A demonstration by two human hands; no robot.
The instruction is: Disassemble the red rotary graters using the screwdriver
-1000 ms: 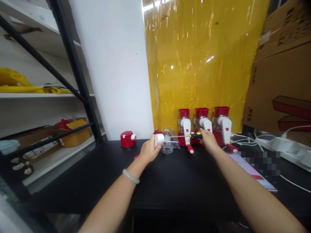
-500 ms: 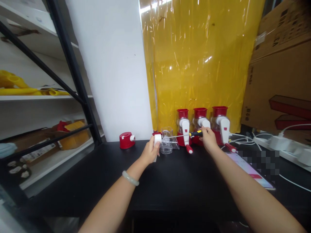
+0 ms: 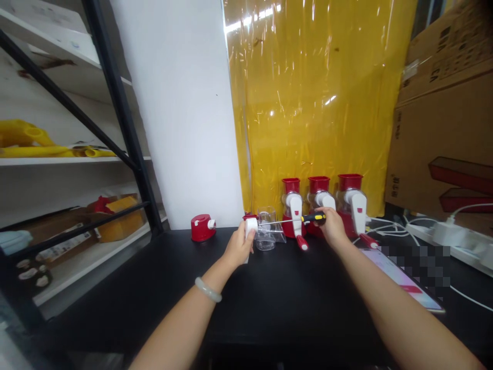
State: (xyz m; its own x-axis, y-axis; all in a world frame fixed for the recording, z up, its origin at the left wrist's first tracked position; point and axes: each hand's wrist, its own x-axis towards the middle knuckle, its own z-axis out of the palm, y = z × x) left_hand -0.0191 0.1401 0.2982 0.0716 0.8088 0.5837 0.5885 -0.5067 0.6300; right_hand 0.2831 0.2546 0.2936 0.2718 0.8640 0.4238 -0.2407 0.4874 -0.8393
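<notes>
From the head view, over the black table [image 3: 165, 288], your left hand [image 3: 238, 246] is closing around a white part [image 3: 251, 225]. Your right hand [image 3: 332, 226] is gripping a screwdriver [image 3: 314, 218] by its black-and-yellow handle, its shaft pointing left toward that part; whether the tip is touching, you cannot tell. Near the shaft, a clear plastic piece [image 3: 265, 242] is standing. Farther left, a red base [image 3: 203, 228] is resting.

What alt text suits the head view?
A person's left hand grips a white crank-like part while the right hand holds a yellow-black screwdriver pointed toward it. Three red-white rotary graters stand on the black table.
</notes>
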